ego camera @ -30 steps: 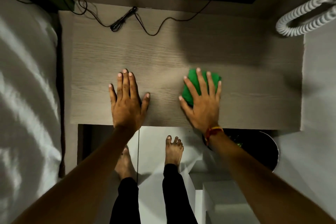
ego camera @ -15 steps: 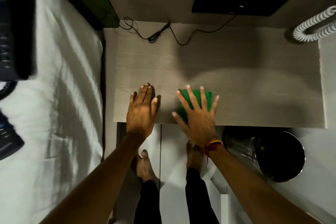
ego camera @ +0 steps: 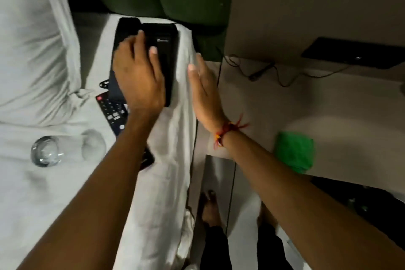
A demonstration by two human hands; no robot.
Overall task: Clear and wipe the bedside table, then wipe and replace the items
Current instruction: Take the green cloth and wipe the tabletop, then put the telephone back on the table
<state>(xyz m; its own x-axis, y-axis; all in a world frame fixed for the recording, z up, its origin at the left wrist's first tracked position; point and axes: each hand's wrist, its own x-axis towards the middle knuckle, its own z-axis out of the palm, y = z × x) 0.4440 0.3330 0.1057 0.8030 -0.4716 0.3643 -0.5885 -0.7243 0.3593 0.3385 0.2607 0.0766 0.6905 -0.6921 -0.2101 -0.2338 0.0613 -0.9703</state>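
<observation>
Now the telephone (ego camera: 151, 50) lies on the white bedsheet (ego camera: 166, 160), just left of the bedside table (ego camera: 328, 105), which is bare except for a thin cable (ego camera: 263, 70) at its back and the green cloth (ego camera: 294, 151) near its front edge. Lifting the telephone looks like the next step, and it could go badly: a curled cord (ego camera: 104, 83) pokes out at the phone's near-left corner, so a quick pull might drag the remote control (ego camera: 111, 114) lying touching it, or nudge the 2 glasses (ego camera: 46, 151) lying on their sides farther left of it. The handset could also slip off its base if the phone tilts. The left hand (ego camera: 138, 74) rests palm-down on the telephone, fingers spread and curling over it, not clearly gripping. The right hand (ego camera: 205, 92) hovers edge-on just right of the telephone, fingers straight and together, holding nothing.
</observation>
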